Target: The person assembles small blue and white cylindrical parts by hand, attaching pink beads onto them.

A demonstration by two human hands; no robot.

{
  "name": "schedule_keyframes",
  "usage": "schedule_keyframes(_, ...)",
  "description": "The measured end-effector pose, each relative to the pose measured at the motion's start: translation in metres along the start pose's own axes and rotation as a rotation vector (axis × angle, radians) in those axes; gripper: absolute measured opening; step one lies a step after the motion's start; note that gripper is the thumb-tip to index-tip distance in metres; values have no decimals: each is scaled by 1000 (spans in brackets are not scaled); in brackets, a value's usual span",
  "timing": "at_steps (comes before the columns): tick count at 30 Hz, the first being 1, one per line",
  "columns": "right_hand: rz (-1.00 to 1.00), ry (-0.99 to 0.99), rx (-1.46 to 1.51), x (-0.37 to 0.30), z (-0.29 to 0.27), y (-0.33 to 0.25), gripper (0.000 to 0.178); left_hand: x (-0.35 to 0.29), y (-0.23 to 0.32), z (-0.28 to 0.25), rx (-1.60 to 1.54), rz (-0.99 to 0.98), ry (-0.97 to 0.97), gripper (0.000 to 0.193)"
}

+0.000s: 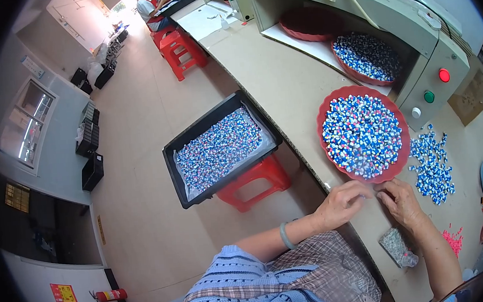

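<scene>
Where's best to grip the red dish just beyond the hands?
Likely the scalloped rim of the red dish, left hand from the left, right hand from the right: it is round, with rim showing around the heaped pieces, so opposite holds should keep it level. Loose pieces lie to its right.

Red fire extinguisher (111, 295) near a poster (64, 293), black crates (93, 172) along a wall (64, 173) with a window (28, 123)
</scene>
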State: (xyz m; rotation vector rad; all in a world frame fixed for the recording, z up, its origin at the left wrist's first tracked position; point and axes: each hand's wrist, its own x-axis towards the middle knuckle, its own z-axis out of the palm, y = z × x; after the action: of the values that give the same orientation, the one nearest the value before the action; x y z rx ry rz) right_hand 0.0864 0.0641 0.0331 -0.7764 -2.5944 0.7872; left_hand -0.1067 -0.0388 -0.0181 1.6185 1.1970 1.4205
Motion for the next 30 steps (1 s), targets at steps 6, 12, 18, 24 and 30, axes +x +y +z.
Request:
schedule_keyframes(6, 490, -61, 430, -17, 1, 7, 11, -1, -5, 0, -59, 3, -16, 18)
schedule_keyframes(12, 351, -55, 282, -11, -5, 2, 25, -7, -7, -15, -477, -133, 75, 18)
schedule_keyframes(18, 250, -114, 189, -14, -4, 1, 13, 8, -16, -31, -600, -92, 123, 17)
schedule_keyframes(24, 6, -33, -73, -11, 25, -14, 18, -8, -16, -30, -435, -131, 146, 18)
schedule_keyframes(30, -16, -43, -366, 0, 42, -17, 20, -14, -15, -30, -415, -174, 125, 17)
